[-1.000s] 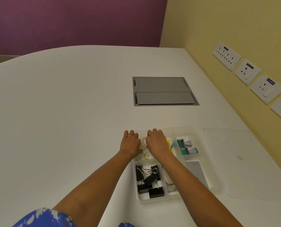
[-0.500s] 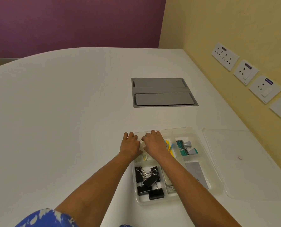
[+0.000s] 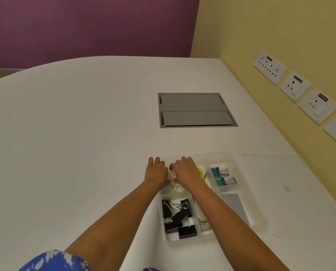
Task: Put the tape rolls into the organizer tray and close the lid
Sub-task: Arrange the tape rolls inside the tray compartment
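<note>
White worktop (image 3: pixel 75 133); clear tray (image 3: pixel 239 194) near front edge, clear lid (image 3: pixel 292 192) just right of tray, grey hatch (image 3: pixel 196 110) beyond tray.

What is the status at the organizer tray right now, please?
Both hands, left and right, over tray's far-left compartment, tape roll between them. Grip unclear. Lid off, lying right of tray. Nothing blocking.

Table (image 3: pixel 75 143) wide open from 9 to 12 o'clock of tray (image 3: pixel 239 165). Lid (image 3: pixel 292 196) lies flat at 3, wall w/ sockets (image 3: pixel 295 86) just beyond. Both forearms cross tray's near-left compartments.
</note>
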{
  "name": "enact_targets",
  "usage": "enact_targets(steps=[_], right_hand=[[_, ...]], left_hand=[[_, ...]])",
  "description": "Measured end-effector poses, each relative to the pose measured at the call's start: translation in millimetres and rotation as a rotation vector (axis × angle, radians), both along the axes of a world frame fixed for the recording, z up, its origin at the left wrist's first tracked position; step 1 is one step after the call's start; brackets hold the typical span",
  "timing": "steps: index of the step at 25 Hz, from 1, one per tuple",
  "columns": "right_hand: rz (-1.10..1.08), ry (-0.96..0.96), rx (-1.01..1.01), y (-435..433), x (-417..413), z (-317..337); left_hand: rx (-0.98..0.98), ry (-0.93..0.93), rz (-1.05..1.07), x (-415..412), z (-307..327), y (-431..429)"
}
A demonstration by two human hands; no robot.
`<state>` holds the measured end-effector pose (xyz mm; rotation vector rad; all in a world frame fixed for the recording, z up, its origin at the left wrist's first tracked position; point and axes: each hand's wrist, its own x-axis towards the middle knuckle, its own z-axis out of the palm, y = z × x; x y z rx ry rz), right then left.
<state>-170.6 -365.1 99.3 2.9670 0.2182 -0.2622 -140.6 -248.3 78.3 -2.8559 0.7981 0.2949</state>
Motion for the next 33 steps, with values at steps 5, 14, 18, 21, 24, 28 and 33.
enact_targets(steps=[5, 14, 18, 21, 24, 28, 33], right_hand=[[0.005, -0.002, -0.002, 1, 3, 1], [-0.098, -0.089, 0.242, -6, 2, -1], [-0.186, -0.117, 0.371, -13, -8, -1], [-0.215, -0.127, 0.403, -15, -19, 2], [-0.229, -0.135, 0.397, -14, -31, 6], [-0.251, -0.153, 0.385, -8, -46, 11], [-0.284, -0.198, 0.365, 1, -66, 13]], left_hand=[[-0.012, -0.005, 0.007, -2, 0, 0], [-0.108, -0.023, 0.016, -10, 2, 3], [-0.248, -0.046, 0.042, -19, 6, 6], [-0.31, -0.046, 0.066, -26, 10, 11], [-0.346, -0.05, 0.08, -35, 16, 15], [-0.367, -0.061, 0.078, -49, 25, 23], [-0.379, -0.066, 0.054, -65, 33, 36]])
